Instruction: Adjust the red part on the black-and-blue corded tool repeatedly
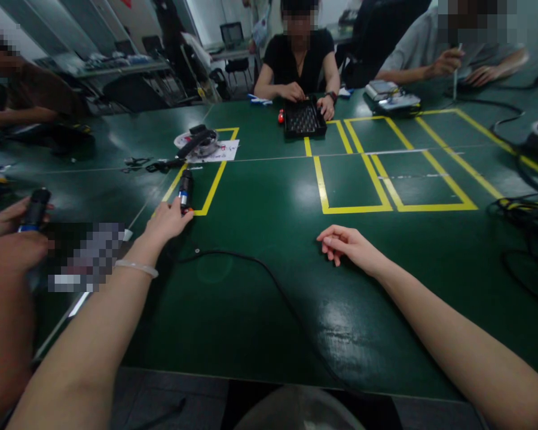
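My left hand (165, 222) reaches out over the green table (269, 310), and its fingertips touch the near end of a black cylindrical tool (185, 190) with a blue band. The tool lies on the yellow tape corner. The fingers are stretched forward, not wrapped round it. My right hand (346, 245) rests on the table near the middle, fingers loosely curled with nothing in them. A black cable (260, 269) runs across the table between my arms.
A co-worker's hand at the left holds a similar black tool (34, 210). Across the table a person works at a black tray (303, 120). A white sheet with a black device (204, 145), yellow tape rectangles (385, 173) and cables (526, 221) lie around.
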Tool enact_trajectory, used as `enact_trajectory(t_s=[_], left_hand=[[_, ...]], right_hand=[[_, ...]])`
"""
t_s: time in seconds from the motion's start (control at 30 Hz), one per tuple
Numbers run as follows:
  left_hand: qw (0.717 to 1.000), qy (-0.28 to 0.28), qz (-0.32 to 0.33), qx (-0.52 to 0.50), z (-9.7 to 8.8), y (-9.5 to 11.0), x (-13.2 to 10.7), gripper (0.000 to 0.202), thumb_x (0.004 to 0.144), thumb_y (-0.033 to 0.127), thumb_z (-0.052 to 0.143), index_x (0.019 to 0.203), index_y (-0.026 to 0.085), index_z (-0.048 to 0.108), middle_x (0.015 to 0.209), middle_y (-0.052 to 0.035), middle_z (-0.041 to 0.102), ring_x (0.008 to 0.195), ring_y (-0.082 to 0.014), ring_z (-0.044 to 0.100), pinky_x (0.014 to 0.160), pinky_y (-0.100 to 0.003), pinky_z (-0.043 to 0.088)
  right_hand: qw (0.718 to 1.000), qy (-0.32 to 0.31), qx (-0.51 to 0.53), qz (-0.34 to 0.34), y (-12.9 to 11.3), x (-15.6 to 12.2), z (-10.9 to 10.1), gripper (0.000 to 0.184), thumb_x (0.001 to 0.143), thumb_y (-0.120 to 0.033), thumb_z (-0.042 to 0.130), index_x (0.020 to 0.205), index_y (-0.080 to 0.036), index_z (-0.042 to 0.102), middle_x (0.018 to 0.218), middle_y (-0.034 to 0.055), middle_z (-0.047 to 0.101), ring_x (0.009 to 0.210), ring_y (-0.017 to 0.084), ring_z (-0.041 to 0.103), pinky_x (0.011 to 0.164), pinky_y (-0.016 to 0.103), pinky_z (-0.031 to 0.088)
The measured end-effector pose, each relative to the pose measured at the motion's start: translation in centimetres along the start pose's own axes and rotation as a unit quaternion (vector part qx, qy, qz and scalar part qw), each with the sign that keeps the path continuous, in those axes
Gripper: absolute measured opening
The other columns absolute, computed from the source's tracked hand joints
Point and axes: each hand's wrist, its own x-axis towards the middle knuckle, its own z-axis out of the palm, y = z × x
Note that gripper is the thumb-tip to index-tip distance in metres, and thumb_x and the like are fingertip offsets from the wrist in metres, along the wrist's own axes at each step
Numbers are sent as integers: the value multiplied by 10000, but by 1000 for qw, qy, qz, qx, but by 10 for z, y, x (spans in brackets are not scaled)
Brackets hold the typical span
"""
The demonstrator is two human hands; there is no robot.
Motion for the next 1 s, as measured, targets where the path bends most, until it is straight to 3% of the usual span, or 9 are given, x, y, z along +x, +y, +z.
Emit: enact_trajectory(t_s=[0.13,0.27,0.5,0.73,1.0], left_hand=[[1000,-8,-29,-1,0,-19,20,643,997,507,343,1451,53,319,1342,-261,460,1141,-365,518,883,-438,436],[999,9,-50,5,5,-21,26,591,1025,438,295,1420,-2,322,1315,-269,484,1116,-337,518,890,-430,430],[995,74,-64,13,12,-7,13,773,966,542,437,1464,-12,234,1342,-249,455,1126,-325,476,882,-426,440],[986,102,-130,-24,10,1,13,536,1040,420,219,1281,13,470,1187,-166,525,981,-244,525,813,-375,462],[986,119,-114,-29,4,23,-4,512,1005,443,309,1227,43,539,1183,-199,561,1028,-318,582,808,-419,482]], right_hand=[[1000,0,5,-2,1,1,-1,319,865,-439,682,983,-146,639,746,12,617,582,97,592,454,199,490],[1000,-2,11,-3,2,2,-1,315,873,-431,674,991,-141,635,748,11,616,583,96,596,449,193,488],[1000,-2,8,-3,0,3,0,327,866,-440,676,986,-139,636,740,8,610,576,95,590,442,193,487],[1000,0,-5,-2,0,2,1,329,875,-448,665,990,-141,636,748,10,607,581,94,584,449,194,487],[1000,0,-9,2,-1,2,3,336,871,-458,664,984,-143,634,748,11,608,579,96,580,445,193,477]])
